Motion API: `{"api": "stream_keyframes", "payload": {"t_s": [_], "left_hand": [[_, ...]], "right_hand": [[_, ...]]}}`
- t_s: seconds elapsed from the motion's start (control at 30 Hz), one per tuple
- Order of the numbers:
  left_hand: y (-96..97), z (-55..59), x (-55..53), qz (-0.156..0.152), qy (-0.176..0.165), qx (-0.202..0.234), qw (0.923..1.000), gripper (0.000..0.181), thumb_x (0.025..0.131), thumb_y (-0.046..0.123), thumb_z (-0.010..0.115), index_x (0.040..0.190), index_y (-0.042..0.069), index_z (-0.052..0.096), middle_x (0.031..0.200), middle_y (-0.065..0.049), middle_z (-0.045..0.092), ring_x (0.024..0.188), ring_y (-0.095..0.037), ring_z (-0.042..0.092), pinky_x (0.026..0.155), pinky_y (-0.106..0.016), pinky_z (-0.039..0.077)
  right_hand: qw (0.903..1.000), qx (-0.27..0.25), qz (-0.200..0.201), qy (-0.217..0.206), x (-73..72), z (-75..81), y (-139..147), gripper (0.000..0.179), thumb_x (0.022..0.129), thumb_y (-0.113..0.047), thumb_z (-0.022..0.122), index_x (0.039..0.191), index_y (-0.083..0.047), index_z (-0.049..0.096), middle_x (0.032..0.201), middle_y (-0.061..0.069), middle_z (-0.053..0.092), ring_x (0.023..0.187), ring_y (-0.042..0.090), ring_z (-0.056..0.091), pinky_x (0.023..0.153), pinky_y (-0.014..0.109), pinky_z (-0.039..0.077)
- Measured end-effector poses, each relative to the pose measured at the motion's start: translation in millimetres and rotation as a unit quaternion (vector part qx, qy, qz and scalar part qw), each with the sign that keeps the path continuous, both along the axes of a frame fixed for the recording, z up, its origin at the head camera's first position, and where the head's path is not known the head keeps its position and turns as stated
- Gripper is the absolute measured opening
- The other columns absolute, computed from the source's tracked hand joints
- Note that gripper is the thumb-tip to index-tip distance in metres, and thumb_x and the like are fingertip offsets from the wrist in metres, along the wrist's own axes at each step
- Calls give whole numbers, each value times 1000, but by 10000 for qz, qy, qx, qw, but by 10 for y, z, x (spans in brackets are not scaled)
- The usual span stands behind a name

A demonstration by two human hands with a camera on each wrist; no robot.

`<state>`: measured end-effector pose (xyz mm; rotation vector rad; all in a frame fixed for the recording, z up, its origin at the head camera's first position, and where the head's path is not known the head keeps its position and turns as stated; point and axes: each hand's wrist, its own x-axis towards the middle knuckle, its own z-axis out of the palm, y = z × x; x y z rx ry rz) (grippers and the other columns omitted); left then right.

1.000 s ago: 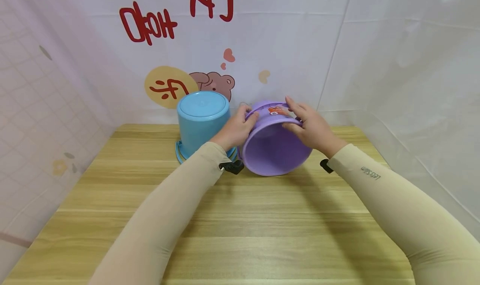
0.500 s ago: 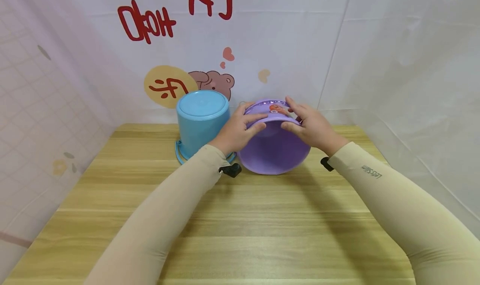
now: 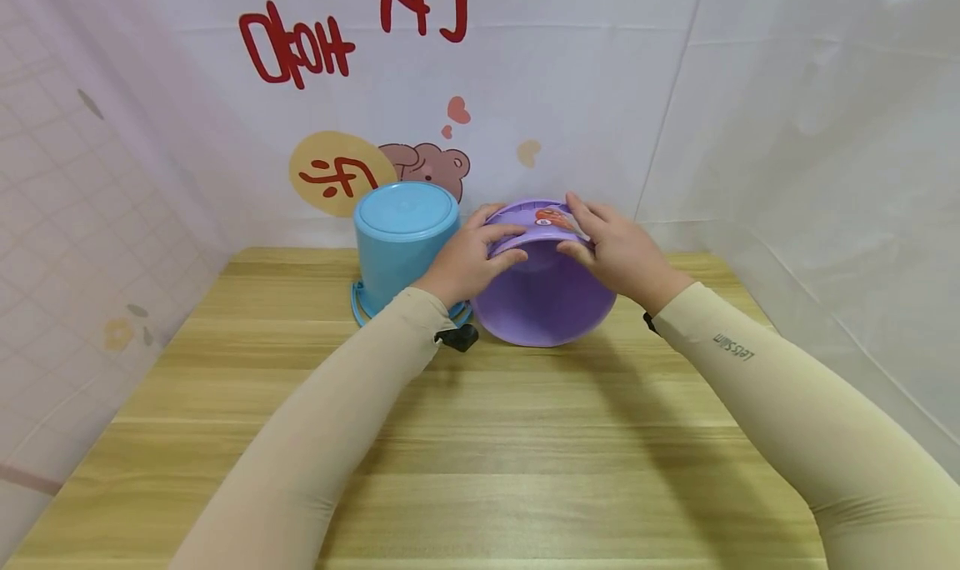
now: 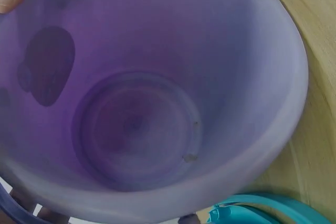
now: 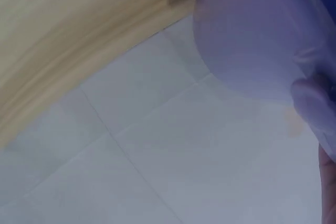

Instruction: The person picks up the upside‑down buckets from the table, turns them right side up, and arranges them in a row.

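A purple bucket (image 3: 543,307) lies tipped at the back of the table, its mouth toward me and an orange-red sticker on its upper side. My left hand (image 3: 474,257) grips its upper left rim, thumb at the mouth edge and fingers over the outside. At the upper right rim, my right hand (image 3: 624,249) holds it the same way. In the left wrist view the inside of the purple bucket (image 4: 152,129) shows down to its round base. The right wrist view catches its outer wall (image 5: 252,40) and part of the right hand (image 5: 328,187).
Just left of the purple bucket, a light blue bucket (image 3: 405,257) stands upside down, its handle (image 3: 358,305) low around it. The wooden table (image 3: 525,453) ends at a white printed cloth (image 3: 585,95) behind; more cloth hangs at both sides.
My left hand has slid right along the purple bucket's rim, over its upper side. The bucket has turned slightly and shifted a little left, my right hand with it. The blue bucket stays put.
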<state>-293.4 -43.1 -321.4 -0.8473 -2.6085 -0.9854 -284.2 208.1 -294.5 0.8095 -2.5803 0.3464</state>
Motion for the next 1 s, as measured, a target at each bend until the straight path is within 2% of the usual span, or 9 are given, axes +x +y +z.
{"api": "stream_keyframes", "payload": {"t_s": [0.07,0.2,0.3,0.4,0.47,0.6,0.73,0.87,1.0], "left_hand": [[-9,-7,-5,41,-23,-48,10000,45,86,53,55,127,33,57,152,4,23,134,-22,34,105,-40,35],[-9,-19,-7,158,-60,-60,9998,44,88,53,52,128,35,55,155,9,12,140,-20,24,109,-40,31],[0,-19,-7,251,63,14,9997,42,89,52,51,128,35,55,155,12,5,143,-19,16,112,-40,26],[6,-11,-12,315,224,75,9992,42,90,53,49,127,33,56,155,13,6,143,-18,13,114,-40,20],[7,1,-19,310,235,153,9991,44,90,54,48,127,32,57,155,12,9,142,-17,16,114,-39,21],[18,40,-44,189,139,396,9989,45,91,53,47,126,28,59,151,7,25,137,-18,30,109,-35,30],[21,98,-61,186,-61,571,9982,42,91,51,48,122,25,62,141,7,41,128,-14,42,102,-31,38],[23,150,-73,234,-148,584,9979,38,92,47,49,118,25,64,132,9,51,125,-9,43,102,-30,37],[13,162,-71,191,-210,662,9974,37,93,46,47,124,30,58,130,10,54,123,-7,46,102,-29,37]], "right_hand": [[9999,113,8,27,-8,6,-12,76,88,-48,55,148,-12,25,141,15,42,123,33,47,96,48,42],[9997,252,7,-2,-23,-8,-20,75,91,-50,50,148,-11,21,149,14,31,130,34,40,101,48,38],[9996,279,77,33,-29,-40,-19,71,92,-50,47,148,-12,23,152,13,24,132,38,35,104,50,34],[9996,183,186,109,-41,-74,-20,64,93,-47,47,146,-16,28,153,11,22,132,40,34,106,51,30],[9995,69,271,119,-47,-86,-25,60,94,-44,47,146,-19,29,152,9,26,130,39,36,106,51,30],[9977,-253,612,104,-39,-89,-24,54,96,-33,48,146,-23,30,147,6,37,130,31,41,105,46,33],[9943,-515,848,401,-19,-77,-21,50,95,-22,53,143,-22,38,135,5,53,120,26,53,99,42,40],[9915,-676,774,796,-23,-60,-26,48,91,-15,59,137,-22,48,121,7,63,107,26,61,89,42,48],[9913,-749,596,908,-30,-19,-34,46,91,-15,59,135,-25,50,119,6,64,104,26,63,84,41,50]]}}
